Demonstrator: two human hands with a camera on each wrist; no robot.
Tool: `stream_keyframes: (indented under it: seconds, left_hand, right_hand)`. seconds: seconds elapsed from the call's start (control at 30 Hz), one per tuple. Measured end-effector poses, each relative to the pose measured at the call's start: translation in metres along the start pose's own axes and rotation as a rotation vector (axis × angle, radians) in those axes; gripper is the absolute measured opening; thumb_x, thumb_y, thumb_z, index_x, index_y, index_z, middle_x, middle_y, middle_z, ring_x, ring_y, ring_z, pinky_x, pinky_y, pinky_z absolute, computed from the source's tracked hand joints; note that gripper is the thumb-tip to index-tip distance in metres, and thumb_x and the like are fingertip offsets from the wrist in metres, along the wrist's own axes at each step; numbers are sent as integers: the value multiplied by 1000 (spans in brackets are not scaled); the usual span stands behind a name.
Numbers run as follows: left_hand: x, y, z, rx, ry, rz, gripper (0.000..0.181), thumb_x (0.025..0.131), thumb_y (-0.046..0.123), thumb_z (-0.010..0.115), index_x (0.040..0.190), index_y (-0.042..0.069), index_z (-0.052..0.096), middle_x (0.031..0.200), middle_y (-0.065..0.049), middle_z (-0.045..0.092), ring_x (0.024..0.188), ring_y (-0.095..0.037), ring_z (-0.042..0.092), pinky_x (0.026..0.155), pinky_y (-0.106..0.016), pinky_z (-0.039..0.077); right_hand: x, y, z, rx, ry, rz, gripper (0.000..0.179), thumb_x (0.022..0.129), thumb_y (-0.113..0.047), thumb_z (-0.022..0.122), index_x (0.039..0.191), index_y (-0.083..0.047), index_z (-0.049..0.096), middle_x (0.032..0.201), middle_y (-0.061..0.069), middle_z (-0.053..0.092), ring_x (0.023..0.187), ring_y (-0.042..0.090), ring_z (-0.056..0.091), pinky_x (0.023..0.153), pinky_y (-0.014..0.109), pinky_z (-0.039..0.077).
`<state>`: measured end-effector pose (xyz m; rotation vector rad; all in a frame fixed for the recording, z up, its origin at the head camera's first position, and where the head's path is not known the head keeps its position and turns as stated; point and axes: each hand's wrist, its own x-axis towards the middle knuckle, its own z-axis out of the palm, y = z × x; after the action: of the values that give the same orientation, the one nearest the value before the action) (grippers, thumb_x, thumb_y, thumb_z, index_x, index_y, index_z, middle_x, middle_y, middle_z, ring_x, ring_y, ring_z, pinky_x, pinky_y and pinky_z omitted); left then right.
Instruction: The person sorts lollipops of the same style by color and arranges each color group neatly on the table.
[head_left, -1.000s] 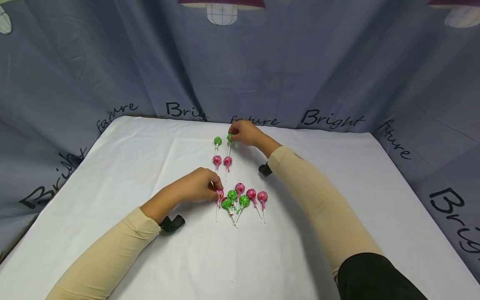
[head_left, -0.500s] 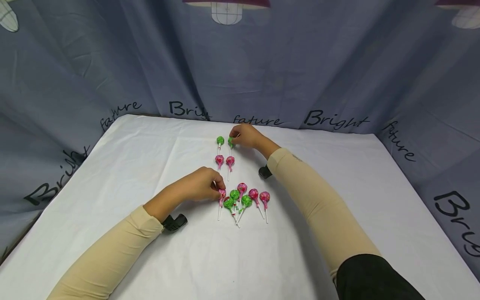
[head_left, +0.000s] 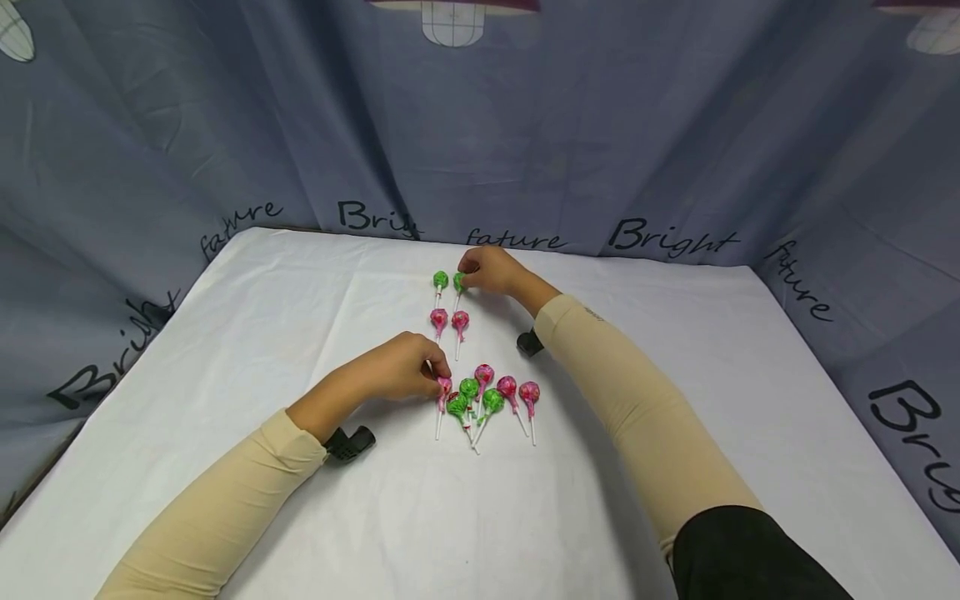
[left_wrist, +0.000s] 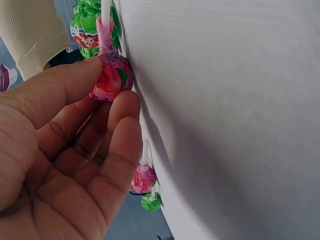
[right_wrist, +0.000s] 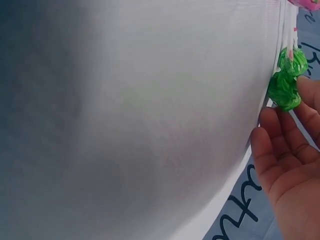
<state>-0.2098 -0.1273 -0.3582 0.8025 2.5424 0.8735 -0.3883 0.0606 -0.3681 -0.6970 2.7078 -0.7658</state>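
Note:
My left hand (head_left: 405,367) pinches the wrapped head of a pink lollipop (left_wrist: 112,80) between thumb and fingers, at the left side of a loose group of lollipops. At the far part of the table, my right hand (head_left: 491,271) pinches a green lollipop (right_wrist: 285,90) by its head. Left of that one lies another green lollipop (head_left: 440,280). Just nearer are two pink lollipops, a left one (head_left: 438,318) and a right one (head_left: 460,321), side by side with sticks toward me. In the group, green lollipops (head_left: 492,401) and pink lollipops (head_left: 507,387) lie close together, some sticks crossing.
A white cloth covers the table (head_left: 637,467). Behind it hangs a blue-grey curtain (head_left: 570,133) printed with lettering and lamps. Each wrist wears a black device, such as the left one (head_left: 350,445).
The whole view has shifted slightly. The green lollipop's head under my right hand has moved slightly to and fro. My left hand stays on the pink lollipop.

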Motion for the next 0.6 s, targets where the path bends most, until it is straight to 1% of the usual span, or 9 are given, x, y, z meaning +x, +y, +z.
stream_keyframes:
  seconds: [0.13, 0.33, 0.6]
  left_hand:
    - [1, -1, 0, 0, -2, 10, 8, 83, 3, 75, 89, 8, 74, 83, 3, 68, 79, -9, 63, 75, -27, 51]
    - [-2, -1, 0, -2, 0, -4, 8, 82, 3, 75, 88, 8, 74, 82, 4, 68, 79, -9, 62, 75, -27, 51]
    - [0, 0, 0, 2, 0, 3, 9, 81, 3, 76, 88, 8, 74, 82, 4, 68, 78, -9, 62, 74, -27, 51]
  right_hand:
    - [1, 0, 1, 5, 1, -2, 21, 95, -15, 67, 114, -5, 66, 114, 9, 66, 103, 22, 60, 89, 35, 49]
    - [3, -2, 2, -9, -13, -22, 20, 95, -12, 65, 113, -4, 66, 115, 10, 66, 102, 21, 59, 89, 35, 48]
    - [1, -1, 1, -6, -8, -10, 21, 95, -13, 66, 115, -4, 65, 117, 10, 66, 105, 21, 59, 91, 35, 48]
